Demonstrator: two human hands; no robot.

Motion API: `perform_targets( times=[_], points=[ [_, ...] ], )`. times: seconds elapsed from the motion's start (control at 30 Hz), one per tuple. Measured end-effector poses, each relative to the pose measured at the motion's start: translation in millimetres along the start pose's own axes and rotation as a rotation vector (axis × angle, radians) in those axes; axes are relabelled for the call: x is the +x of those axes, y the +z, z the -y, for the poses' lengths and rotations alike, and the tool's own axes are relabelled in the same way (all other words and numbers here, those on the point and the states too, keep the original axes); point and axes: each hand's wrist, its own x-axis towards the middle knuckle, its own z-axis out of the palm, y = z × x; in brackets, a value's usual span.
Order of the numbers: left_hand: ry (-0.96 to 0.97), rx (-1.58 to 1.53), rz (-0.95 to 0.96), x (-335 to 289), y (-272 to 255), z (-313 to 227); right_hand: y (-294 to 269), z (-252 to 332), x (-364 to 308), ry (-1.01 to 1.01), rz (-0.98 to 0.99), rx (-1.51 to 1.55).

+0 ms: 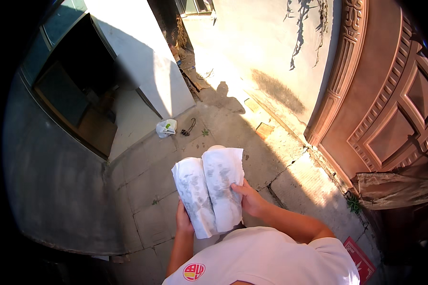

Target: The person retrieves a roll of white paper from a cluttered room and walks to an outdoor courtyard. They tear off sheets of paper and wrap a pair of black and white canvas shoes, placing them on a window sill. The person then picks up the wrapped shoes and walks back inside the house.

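Two white, paper-like rolls with grey blotches lie side by side in front of my chest, the left roll (193,197) and the right roll (222,185). Their edges look uneven and slightly ragged. My left hand (183,219) grips the outer side of the left roll, its fingers mostly hidden beneath. On the other side, my right hand (250,198) holds the right roll, thumb pressed on its upper face and the other fingers out of sight underneath. The rolls touch along their long sides and tilt away from me.
Paved ground (152,204) surrounds me. Ahead lie a white plastic bag (166,128) and a small dark object (187,130). An open doorway (81,76) is at left; a copper-coloured panelled door (390,104) stands at right, with a red mat (359,259) near me.
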Motion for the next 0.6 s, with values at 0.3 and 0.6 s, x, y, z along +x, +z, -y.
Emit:
perform_targets(
  times=[0.3,0.6],
  points=[
    [-0.256,0.166,0.127,281,81,-49,-61,107,168,-0.294,-0.315,0.038],
    [-0.371,0.228,0.208,533,119,-72,-139,217,350,-0.222,-0.314,0.104]
  ],
)
